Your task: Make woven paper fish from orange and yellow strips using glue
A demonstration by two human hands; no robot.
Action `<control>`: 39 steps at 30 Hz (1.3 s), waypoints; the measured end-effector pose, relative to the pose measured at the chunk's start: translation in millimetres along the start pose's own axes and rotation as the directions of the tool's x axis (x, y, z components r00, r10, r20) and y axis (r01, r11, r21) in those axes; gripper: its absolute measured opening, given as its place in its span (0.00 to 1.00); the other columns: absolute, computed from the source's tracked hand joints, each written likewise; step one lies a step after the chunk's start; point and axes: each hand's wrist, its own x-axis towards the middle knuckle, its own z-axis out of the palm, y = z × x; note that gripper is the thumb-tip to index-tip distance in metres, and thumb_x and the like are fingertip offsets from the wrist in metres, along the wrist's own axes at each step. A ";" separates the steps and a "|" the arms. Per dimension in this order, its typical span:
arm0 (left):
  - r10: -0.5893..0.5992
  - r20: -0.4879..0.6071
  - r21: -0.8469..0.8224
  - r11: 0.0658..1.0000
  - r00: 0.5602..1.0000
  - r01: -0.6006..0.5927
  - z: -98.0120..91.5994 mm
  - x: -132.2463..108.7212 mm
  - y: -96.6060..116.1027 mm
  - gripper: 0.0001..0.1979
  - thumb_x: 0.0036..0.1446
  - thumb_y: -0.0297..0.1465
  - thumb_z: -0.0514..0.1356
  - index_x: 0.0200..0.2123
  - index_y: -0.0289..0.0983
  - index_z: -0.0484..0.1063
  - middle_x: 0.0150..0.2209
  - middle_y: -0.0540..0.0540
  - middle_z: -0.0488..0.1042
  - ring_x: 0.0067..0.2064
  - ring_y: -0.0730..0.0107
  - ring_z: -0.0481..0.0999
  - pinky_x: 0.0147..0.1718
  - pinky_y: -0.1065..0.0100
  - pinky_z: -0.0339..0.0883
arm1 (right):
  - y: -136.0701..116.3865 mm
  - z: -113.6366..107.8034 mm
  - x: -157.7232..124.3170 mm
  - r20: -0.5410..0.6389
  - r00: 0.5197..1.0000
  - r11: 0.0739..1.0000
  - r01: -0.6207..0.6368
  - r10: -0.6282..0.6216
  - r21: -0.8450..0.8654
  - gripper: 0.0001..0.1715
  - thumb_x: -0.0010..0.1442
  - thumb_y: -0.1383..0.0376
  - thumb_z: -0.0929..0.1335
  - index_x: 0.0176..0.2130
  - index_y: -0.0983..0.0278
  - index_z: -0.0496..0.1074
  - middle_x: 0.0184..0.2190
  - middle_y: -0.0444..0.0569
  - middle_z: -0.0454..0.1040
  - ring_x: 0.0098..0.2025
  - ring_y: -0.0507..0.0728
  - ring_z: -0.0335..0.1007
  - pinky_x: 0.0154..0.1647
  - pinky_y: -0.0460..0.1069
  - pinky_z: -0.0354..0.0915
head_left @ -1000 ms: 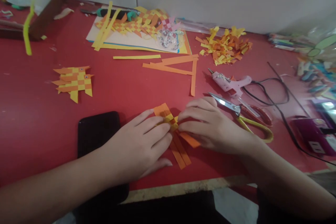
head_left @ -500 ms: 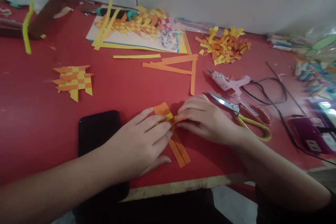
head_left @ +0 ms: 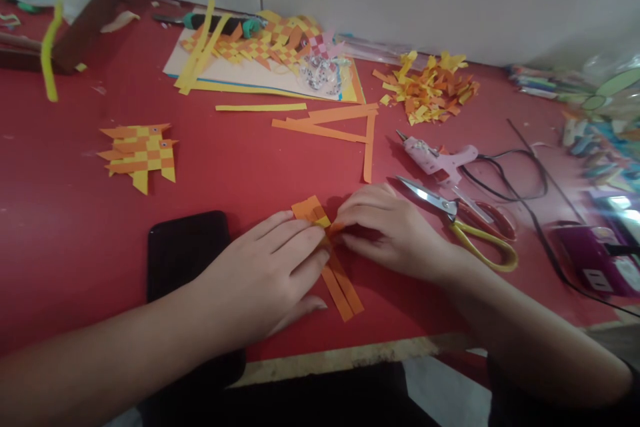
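Several orange paper strips (head_left: 343, 287) lie side by side on the red table in front of me, crossed by yellow paper near their upper end. My left hand (head_left: 273, 267) lies palm down over them, its fingers stretched out and pressing the crossing, the thumb apart. From the other side my right hand (head_left: 395, 230) pinches the end of an orange paper strip (head_left: 336, 227) at the crossing. Fingers hide much of the weave. A dark phone-like slab (head_left: 187, 247) is partly under my left forearm.
Scissors (head_left: 455, 213) and a pink glue gun (head_left: 437, 157) with its cord lie to the right. Woven paper fish (head_left: 143, 153) rest at left. Loose orange strips (head_left: 320, 130), a heap of paper scraps (head_left: 427, 87) and card sheets (head_left: 240, 83) lie farther back.
Both hands stay at the crossing with only slight finger shifts. My left fingers now cover the bit of yellow paper that showed between them.
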 end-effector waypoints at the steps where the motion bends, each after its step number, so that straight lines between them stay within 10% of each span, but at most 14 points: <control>1: 0.001 -0.003 0.002 1.000 1.000 -0.001 0.6 -0.7 0.2 0.21 0.62 0.41 0.60 0.50 0.29 0.75 0.50 0.35 0.76 0.51 0.49 0.75 0.56 0.48 0.65 | -0.3 -0.2 0.4 0.003 1.000 1.000 -0.009 0.009 0.007 0.03 0.63 0.68 0.68 0.39 0.62 0.74 0.37 0.47 0.77 0.42 0.55 0.71 0.44 0.52 0.60; 39: -0.010 0.116 -0.035 0.999 0.993 0.015 1.7 0.7 1.1 0.48 0.50 0.60 0.60 0.59 0.25 0.66 0.49 0.34 0.72 0.52 0.45 0.68 0.58 0.48 0.58 | -3.9 5.3 4.4 -0.050 0.995 0.996 -0.091 0.092 0.013 0.04 0.62 0.69 0.68 0.36 0.63 0.74 0.32 0.44 0.79 0.36 0.54 0.72 0.42 0.51 0.61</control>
